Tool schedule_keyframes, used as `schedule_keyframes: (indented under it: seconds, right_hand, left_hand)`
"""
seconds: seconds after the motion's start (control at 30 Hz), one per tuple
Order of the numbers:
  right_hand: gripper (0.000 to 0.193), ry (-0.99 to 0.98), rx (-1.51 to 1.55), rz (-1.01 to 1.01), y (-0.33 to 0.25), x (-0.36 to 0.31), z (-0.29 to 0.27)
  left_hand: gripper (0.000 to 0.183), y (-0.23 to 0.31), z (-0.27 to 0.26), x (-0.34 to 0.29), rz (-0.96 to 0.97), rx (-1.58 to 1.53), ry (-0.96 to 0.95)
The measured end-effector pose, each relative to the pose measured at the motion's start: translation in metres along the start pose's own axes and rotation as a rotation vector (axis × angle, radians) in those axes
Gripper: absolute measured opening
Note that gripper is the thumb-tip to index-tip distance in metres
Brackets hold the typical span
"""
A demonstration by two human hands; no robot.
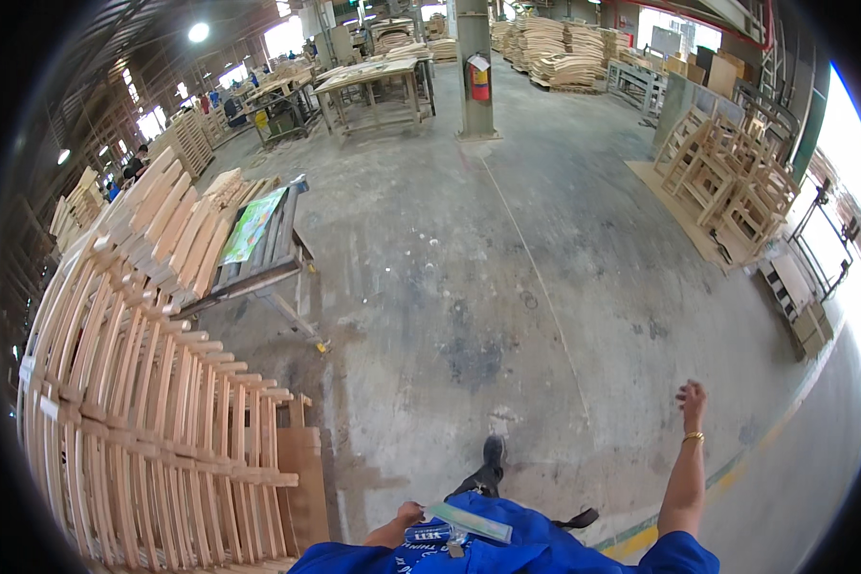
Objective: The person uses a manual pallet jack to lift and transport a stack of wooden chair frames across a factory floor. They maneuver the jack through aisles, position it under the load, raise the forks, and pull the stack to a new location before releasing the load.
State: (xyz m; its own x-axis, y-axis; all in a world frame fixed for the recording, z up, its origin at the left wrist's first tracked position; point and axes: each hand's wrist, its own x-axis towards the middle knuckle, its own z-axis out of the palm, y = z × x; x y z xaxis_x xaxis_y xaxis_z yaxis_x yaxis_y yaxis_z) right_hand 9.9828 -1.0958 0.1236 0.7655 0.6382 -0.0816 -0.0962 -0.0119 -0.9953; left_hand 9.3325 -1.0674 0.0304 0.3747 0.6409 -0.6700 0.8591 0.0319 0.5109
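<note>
My left hand is low in front of my body, beside the hanging badge on my blue shirt. Its fingers look curled, and whatever they may hold is hidden. Out to the right, my right hand hangs above the concrete floor, a bracelet on its wrist. Those fingers are closed too; a small greyish spot shows at their tips, too small to name. One dark shoe is stepping forward below me.
Stacked wooden frames rise close on my left, with a roller stand carrying boards beyond. Wooden chair frames and a cart stand at right. Ahead are a pillar with a fire extinguisher and a worktable.
</note>
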Motion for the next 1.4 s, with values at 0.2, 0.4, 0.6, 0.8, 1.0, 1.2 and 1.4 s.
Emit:
schedule_keyframes:
  seconds: [0.2, 0.4, 0.6, 0.8, 1.0, 1.2, 1.4]
  right_hand:
    - [0.017, -0.386, -0.473, 0.198, 0.155, -0.041, 0.022]
    - [0.018, -0.486, -0.698, 0.829, 0.167, -0.013, 0.134]
    - [0.02, -0.434, -0.731, 0.833, 0.163, 0.16, 0.164]
    - [0.022, -0.114, -0.845, 0.02, 0.105, 0.51, 0.178]
    - [0.02, -0.03, -0.461, -0.095, -0.054, 0.8, 0.324]
    - [0.016, -0.195, -1.248, -0.706, 0.026, 0.854, 0.314]
    - [0.016, -0.38, -0.741, 0.806, 0.106, 0.776, 0.345]
  left_hand:
    - [0.027, 0.107, -0.099, 0.178, 0.146, 0.058, 0.09]
    - [0.026, 0.242, -0.208, 0.335, -0.038, -0.398, 0.195]
    - [0.026, 0.334, -0.272, 0.45, -0.144, -0.383, 0.11]
    - [0.032, 0.408, -0.303, 0.559, 0.008, -0.262, 0.115]
    - [0.029, 0.446, -0.344, 0.652, -0.28, -0.202, 0.039]
    - [0.027, 0.532, -0.43, 0.801, -0.14, -0.166, -0.024]
    - [0.024, 0.658, -0.561, 0.941, -0.11, -0.217, 0.095]
